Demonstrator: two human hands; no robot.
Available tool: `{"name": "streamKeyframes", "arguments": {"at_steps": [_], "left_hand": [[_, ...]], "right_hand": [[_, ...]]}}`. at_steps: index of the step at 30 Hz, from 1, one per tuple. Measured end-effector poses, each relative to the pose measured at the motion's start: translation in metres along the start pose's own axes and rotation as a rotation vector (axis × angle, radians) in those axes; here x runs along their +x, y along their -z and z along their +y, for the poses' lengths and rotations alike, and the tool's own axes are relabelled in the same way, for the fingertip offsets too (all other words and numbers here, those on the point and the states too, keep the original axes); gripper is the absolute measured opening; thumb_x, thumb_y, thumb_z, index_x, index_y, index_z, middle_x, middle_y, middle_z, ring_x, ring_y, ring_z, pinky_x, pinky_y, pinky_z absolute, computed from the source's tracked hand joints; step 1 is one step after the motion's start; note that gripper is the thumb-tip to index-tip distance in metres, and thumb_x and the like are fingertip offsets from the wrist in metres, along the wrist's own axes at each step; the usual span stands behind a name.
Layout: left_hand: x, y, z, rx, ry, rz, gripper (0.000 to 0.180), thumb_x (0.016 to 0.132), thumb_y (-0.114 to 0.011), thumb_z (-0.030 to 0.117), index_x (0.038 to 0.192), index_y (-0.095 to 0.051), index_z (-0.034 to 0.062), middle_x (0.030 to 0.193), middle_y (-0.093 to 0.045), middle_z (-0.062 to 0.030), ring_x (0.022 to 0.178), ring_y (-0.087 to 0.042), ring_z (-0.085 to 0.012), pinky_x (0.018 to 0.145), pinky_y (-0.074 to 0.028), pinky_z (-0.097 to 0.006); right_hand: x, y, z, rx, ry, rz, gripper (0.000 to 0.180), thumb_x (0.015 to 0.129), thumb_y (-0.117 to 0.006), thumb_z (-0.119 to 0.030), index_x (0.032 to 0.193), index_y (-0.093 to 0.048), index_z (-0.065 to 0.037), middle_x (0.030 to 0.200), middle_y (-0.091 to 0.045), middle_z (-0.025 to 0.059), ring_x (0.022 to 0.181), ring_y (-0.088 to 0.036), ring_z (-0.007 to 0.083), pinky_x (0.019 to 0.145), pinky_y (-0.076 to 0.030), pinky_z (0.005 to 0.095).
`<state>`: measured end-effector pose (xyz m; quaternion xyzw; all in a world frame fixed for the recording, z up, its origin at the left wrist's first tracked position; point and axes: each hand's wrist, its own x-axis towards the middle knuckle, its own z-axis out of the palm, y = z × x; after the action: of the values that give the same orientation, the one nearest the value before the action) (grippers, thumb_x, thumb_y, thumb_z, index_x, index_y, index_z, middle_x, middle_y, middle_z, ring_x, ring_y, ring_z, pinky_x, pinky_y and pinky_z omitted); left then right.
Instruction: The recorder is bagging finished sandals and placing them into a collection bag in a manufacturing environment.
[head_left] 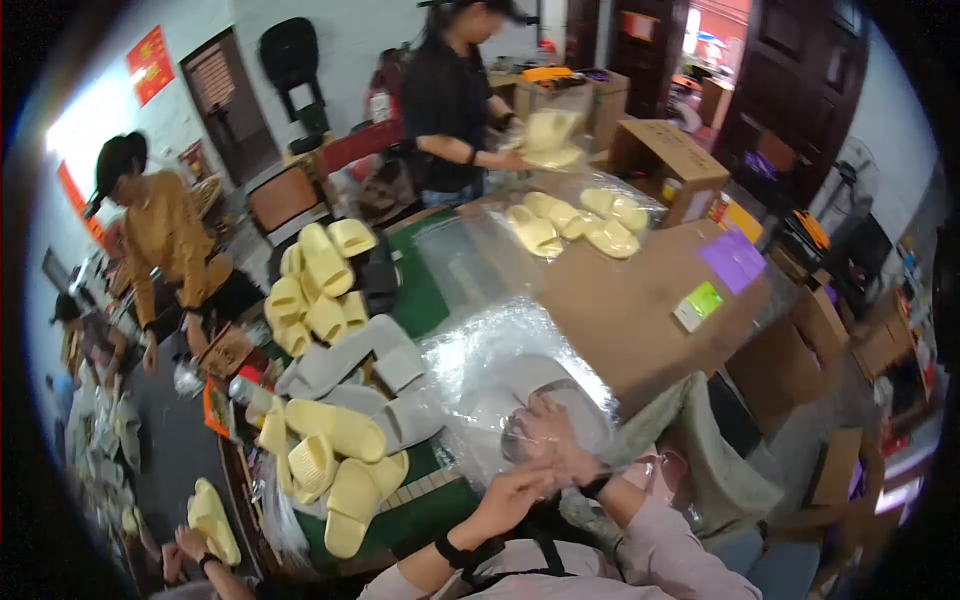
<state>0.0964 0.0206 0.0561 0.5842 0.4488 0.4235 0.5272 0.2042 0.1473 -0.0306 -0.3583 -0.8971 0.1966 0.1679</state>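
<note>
A clear plastic bag [480, 345] lies shiny on the table in front of me, with pale grey slippers [530, 378] inside or under its film. My left hand [515, 500] pinches the bag's near edge, its fingertips close to my right wrist. Over the near part of the bag, my right hand [555, 440] has its fingers bent round the film against the slippers; glare blurs the exact grip. Just left of the bag lie loose grey slippers [400, 355]. Beside them are several pale yellow slippers [340, 428], with another yellow pile [322, 260] farther back.
Bagged yellow slippers [560, 215] lie across the table, where a person [455, 110] handles another pair. A cardboard sheet [620, 320] carries a purple packet [733, 260] and a small green-and-white box [698, 306]. More people work at the left. An open carton [668, 165] stands at the back.
</note>
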Motion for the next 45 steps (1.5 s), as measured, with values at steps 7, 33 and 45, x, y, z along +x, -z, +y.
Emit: {"name": "streamKeyframes", "arguments": {"at_steps": [7,33,45], "left_hand": [[0.020,0.026,-0.020,-0.427,0.095,0.517,0.025,0.092,-0.053,0.012,0.111,-0.059,-0.0018,0.109,-0.063,-0.0089,0.093,-0.061,-0.0124,0.080,-0.049,-0.025],[-0.094,0.070,-0.135,-0.069,0.247,0.603,0.020,0.088,-0.054,0.007,0.105,-0.059,0.0001,0.093,-0.065,-0.0099,0.080,-0.060,-0.0144,0.072,-0.047,-0.027],[-0.124,0.132,-0.100,-0.189,0.286,0.780,0.022,0.089,-0.051,0.009,0.110,-0.056,0.0019,0.098,-0.061,-0.0051,0.085,-0.056,-0.0121,0.077,-0.044,-0.025]], "right_hand": [[-0.058,0.097,-0.071,0.444,-0.062,0.033,0.044,0.078,-0.064,-0.024,0.115,-0.056,-0.003,0.122,-0.051,0.0218,0.119,-0.041,0.0408,0.101,-0.030,0.0489],[-0.348,0.084,0.173,0.161,-0.899,0.170,0.040,0.087,-0.050,-0.016,0.123,-0.050,0.002,0.117,-0.054,0.0157,0.105,-0.051,0.0276,0.092,-0.041,0.0365],[-0.463,0.011,0.276,-0.295,-1.103,-0.097,0.048,0.085,-0.058,-0.025,0.127,-0.048,-0.002,0.124,-0.051,0.0239,0.107,-0.050,0.0419,0.095,-0.041,0.0420]]}}
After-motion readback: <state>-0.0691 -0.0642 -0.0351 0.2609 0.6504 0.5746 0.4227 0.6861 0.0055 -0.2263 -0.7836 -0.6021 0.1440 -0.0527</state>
